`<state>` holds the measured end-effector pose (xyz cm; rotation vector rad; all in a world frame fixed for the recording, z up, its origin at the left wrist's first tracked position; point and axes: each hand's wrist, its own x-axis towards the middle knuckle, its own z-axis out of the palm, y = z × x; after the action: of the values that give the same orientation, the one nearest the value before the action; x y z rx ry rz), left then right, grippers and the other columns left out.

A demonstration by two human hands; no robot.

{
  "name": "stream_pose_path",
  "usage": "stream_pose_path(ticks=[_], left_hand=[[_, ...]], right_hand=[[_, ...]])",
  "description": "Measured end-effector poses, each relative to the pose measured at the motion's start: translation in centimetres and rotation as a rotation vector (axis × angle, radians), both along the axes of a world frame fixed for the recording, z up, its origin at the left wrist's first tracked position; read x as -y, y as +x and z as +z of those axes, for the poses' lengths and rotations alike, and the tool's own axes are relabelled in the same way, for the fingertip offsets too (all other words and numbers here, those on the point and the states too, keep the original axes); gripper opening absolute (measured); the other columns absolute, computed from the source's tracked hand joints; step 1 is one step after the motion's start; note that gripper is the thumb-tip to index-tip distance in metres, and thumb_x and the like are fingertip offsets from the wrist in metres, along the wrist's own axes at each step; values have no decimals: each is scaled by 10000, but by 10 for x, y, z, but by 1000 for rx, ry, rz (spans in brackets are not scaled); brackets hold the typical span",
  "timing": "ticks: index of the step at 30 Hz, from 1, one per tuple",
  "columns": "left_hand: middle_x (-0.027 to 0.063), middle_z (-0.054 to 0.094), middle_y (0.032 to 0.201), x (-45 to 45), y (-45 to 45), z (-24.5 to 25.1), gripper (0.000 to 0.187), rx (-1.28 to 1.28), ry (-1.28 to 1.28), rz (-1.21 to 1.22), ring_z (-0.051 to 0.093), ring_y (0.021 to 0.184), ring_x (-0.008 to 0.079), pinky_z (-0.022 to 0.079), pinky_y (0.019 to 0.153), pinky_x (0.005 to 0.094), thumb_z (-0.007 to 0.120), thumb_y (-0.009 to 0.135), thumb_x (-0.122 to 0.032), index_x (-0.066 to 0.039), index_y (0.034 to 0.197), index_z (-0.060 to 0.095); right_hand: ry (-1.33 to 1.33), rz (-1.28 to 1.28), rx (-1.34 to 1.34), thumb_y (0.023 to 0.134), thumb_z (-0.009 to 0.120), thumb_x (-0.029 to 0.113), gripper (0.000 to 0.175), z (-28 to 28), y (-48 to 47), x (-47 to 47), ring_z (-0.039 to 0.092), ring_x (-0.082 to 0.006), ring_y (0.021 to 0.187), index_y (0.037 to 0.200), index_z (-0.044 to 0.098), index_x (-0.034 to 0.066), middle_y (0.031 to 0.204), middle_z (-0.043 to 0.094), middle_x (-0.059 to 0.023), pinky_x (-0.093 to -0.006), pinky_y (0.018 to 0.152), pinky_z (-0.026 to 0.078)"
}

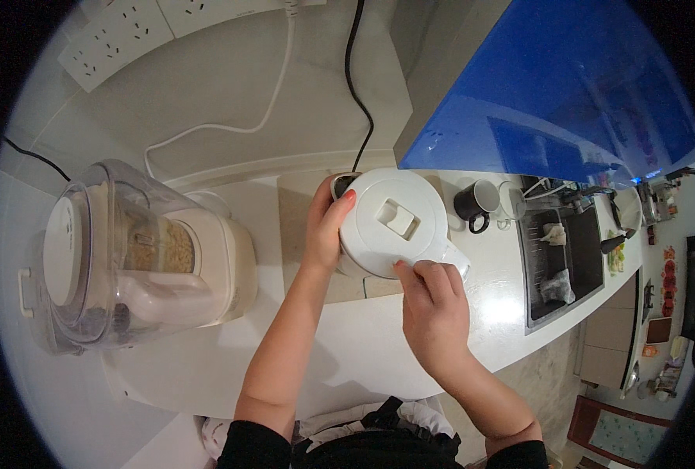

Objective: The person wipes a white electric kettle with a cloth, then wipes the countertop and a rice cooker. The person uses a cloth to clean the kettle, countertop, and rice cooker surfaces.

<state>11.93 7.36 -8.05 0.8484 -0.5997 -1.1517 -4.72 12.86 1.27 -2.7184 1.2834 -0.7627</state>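
Note:
A white jug [376,193] with a round lid is before me, seen from above. A recessed sliding piece [398,218] is set into the lid. My left hand [325,228] grips the jug's left side, its thumb on the lid's rim and its other fingers mostly hidden. Behind that thumb shows part of a shiny metal rim [342,184]. My right hand [438,311] has curled fingers at the lid's near edge, beside a white projection [456,258] that looks like a handle or spout. Whether those fingertips pinch the rim is unclear.
A pale countertop appliance [224,258] with a clear cover stands left. Right are a black mug [476,202], a clear glass [510,200] and a dark sink [581,252] holding crumpled items. A blue cabinet [535,88] overhangs the counter. A black cord [359,99] runs down the wall.

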Motion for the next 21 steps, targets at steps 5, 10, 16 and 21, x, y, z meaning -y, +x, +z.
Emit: stream_pose_path(ticks=[5,10,16,21], left_hand=[[83,586,1039,0,1,1,389,-4,-3,-23,534,948,151,419,840,283,564,859,-249,4,1154,534],[87,586,1036,-2,0,5,405,10,30,13,533,953,150,413,848,283,565,853,-259,7,1157,531],[88,587,1036,-2,1,6,406,14,25,-10,534,955,154,413,851,285,573,845,-257,12,1147,531],[85,594,1024,0,0,3,391,-22,24,4,542,939,151,418,840,282,574,842,-248,9,1135,541]], right_hand=[[-80,11,-40,687,647,25,276,4,-18,13,560,-231,835,962,677,38,938,562,-56,-342,657,494],[-93,25,-81,699,644,45,281,7,-30,26,564,-226,850,979,665,42,953,566,-51,-340,663,497],[-64,-62,-77,739,633,56,217,5,-32,41,552,-236,843,954,655,31,928,562,-53,-338,663,494],[-71,8,-81,749,629,33,197,10,-30,62,538,-260,818,944,655,22,904,557,-69,-354,670,491]])
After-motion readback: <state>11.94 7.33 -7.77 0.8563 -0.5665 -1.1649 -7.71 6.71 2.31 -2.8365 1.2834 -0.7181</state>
